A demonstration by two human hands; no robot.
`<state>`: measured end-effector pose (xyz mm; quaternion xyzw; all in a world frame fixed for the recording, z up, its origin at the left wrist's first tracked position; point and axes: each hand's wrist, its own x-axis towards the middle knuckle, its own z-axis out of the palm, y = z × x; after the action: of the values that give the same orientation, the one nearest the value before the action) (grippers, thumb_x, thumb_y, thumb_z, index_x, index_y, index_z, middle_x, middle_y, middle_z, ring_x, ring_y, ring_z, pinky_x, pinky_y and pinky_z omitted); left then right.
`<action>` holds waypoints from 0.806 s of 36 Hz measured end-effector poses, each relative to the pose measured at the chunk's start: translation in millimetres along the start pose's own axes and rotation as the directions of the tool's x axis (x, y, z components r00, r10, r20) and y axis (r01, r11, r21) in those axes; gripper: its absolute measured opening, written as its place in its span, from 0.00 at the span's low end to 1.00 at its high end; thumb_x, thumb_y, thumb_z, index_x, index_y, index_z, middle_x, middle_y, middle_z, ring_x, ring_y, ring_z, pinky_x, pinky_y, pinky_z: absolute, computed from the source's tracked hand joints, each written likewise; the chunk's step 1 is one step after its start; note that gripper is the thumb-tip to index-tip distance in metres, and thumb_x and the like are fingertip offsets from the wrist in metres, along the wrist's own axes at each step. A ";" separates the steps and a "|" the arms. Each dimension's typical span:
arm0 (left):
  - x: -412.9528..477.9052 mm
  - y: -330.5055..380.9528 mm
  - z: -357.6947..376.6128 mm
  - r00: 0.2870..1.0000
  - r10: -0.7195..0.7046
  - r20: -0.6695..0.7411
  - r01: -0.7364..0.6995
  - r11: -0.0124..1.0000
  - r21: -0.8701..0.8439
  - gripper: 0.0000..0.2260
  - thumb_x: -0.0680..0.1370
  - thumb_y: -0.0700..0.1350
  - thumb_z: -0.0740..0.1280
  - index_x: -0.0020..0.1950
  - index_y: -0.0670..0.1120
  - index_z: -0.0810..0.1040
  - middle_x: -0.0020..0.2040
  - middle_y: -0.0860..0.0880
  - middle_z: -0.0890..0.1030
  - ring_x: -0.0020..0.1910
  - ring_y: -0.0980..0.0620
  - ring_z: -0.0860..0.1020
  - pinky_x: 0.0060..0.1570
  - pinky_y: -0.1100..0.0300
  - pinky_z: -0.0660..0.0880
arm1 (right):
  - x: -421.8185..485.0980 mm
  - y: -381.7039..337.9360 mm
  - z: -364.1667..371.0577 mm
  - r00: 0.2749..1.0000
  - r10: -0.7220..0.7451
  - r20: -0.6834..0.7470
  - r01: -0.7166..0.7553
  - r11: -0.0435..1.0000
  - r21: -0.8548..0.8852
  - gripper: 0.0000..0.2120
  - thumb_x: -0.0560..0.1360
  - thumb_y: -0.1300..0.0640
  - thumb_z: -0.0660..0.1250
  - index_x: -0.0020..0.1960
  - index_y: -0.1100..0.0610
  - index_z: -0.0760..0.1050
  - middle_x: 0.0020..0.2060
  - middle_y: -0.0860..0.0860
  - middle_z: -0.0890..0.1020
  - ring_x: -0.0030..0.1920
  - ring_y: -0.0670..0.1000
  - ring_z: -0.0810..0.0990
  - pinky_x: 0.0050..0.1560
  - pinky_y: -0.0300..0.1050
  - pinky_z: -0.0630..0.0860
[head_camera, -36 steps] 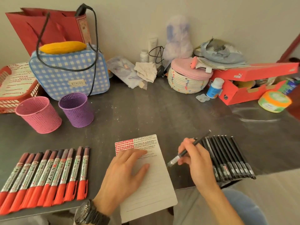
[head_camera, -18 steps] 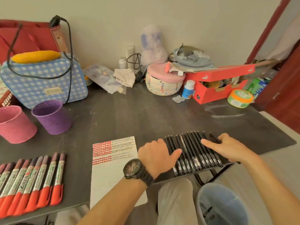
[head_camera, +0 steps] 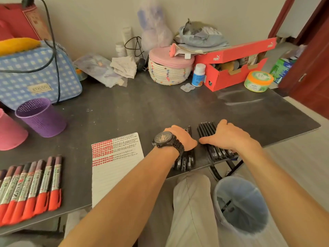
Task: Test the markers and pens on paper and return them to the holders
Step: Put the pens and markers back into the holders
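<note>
Black pens (head_camera: 206,128), previously one row, now split, lower centre: left hand (head_camera: 179,138) fingers clasp one bunch; right hand (head_camera: 229,136) covers the other, grip unclear. Return step likely starting.

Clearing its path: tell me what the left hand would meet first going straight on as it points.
The left hand is curled over black pens; past them comes bare tabletop, then probably the red Puma shoebox, depth unclear.
</note>
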<state>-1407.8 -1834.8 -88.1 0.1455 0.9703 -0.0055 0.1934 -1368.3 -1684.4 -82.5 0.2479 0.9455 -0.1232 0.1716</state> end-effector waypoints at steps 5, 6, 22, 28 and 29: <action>-2.6 -3.7 -1.3 0.993 0.118 -0.014 -0.117 0.990 0.084 0.18 0.83 0.52 0.60 0.64 0.42 0.78 0.63 0.44 0.79 0.60 0.44 0.79 0.47 0.55 0.73 | -6.1 -15.8 8.9 0.998 -0.067 -0.018 0.067 0.998 0.004 0.37 0.75 0.41 0.69 0.71 0.64 0.61 0.66 0.62 0.74 0.63 0.65 0.76 0.49 0.51 0.72; -3.4 -4.7 0.7 0.993 0.119 -0.025 -0.117 0.989 0.090 0.16 0.83 0.50 0.61 0.63 0.42 0.79 0.62 0.45 0.80 0.59 0.44 0.80 0.47 0.54 0.73 | -8.4 -19.4 11.5 0.996 -0.076 -0.038 0.076 0.997 -0.009 0.34 0.76 0.43 0.69 0.69 0.65 0.63 0.65 0.62 0.75 0.63 0.65 0.76 0.48 0.50 0.71; -26.8 -86.5 -18.6 0.976 0.202 -0.079 -0.181 0.555 -0.812 0.06 0.84 0.44 0.57 0.49 0.44 0.63 0.40 0.47 0.76 0.31 0.52 0.81 0.30 0.59 0.78 | -13.8 -24.4 19.8 0.956 -0.248 0.155 0.000 0.530 0.848 0.08 0.81 0.59 0.62 0.58 0.60 0.68 0.48 0.59 0.84 0.35 0.57 0.86 0.33 0.49 0.81; -47.2 -158.0 -26.0 0.954 -0.003 -0.300 -0.295 0.183 -0.938 0.08 0.85 0.47 0.60 0.49 0.46 0.64 0.32 0.54 0.69 0.24 0.53 0.69 0.30 0.55 0.72 | -28.6 -75.5 32.4 0.909 -0.415 0.029 0.010 0.092 0.996 0.04 0.82 0.64 0.63 0.55 0.58 0.74 0.37 0.53 0.78 0.26 0.50 0.71 0.28 0.46 0.74; -52.1 -171.4 -27.9 0.943 -0.052 -0.329 -0.318 0.151 -0.936 0.09 0.85 0.48 0.61 0.48 0.47 0.64 0.30 0.56 0.68 0.24 0.53 0.68 0.29 0.56 0.70 | -31.9 -87.9 32.5 0.901 -0.434 0.022 0.003 0.055 0.998 0.04 0.83 0.63 0.63 0.56 0.57 0.74 0.37 0.51 0.78 0.26 0.49 0.69 0.27 0.45 0.72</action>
<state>-1421.0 -2011.7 -50.5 0.0711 0.7411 0.6602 0.0992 -1378.6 -1782.8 -86.8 0.1249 0.5977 -0.7869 0.0889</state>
